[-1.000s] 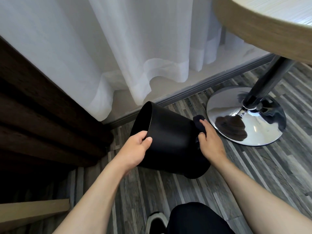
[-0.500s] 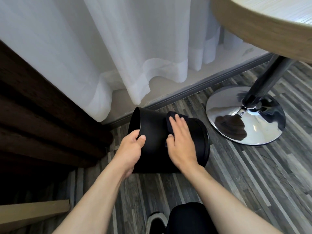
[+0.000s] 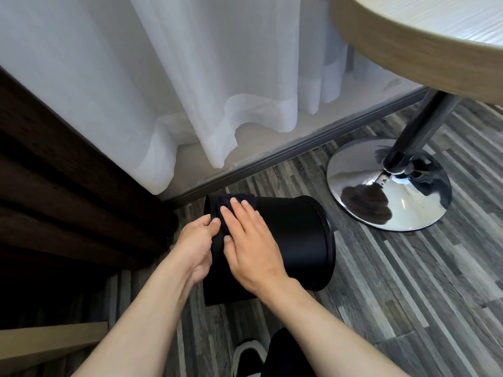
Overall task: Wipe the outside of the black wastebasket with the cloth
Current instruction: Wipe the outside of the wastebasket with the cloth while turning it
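Observation:
The black wastebasket (image 3: 294, 240) lies on its side on the grey wood-pattern floor, its open end to the left and its base to the right. My left hand (image 3: 196, 246) grips its rim at the open end. My right hand (image 3: 250, 243) lies flat on the upper wall near that rim, pressing a dark cloth (image 3: 239, 200) against it. Only the cloth's far edge shows past my fingertips; the remainder is under my palm.
A white sheer curtain (image 3: 190, 91) hangs just behind the basket over a grey baseboard. A dark wooden panel (image 3: 62, 191) stands at the left. A round table (image 3: 424, 36) on a chrome pedestal base (image 3: 386, 186) is at the right. My shoe (image 3: 247, 357) is below.
My right hand slid the cloth leftwards along the basket wall from the base end to the rim. The basket has turned, so its opening now points further left.

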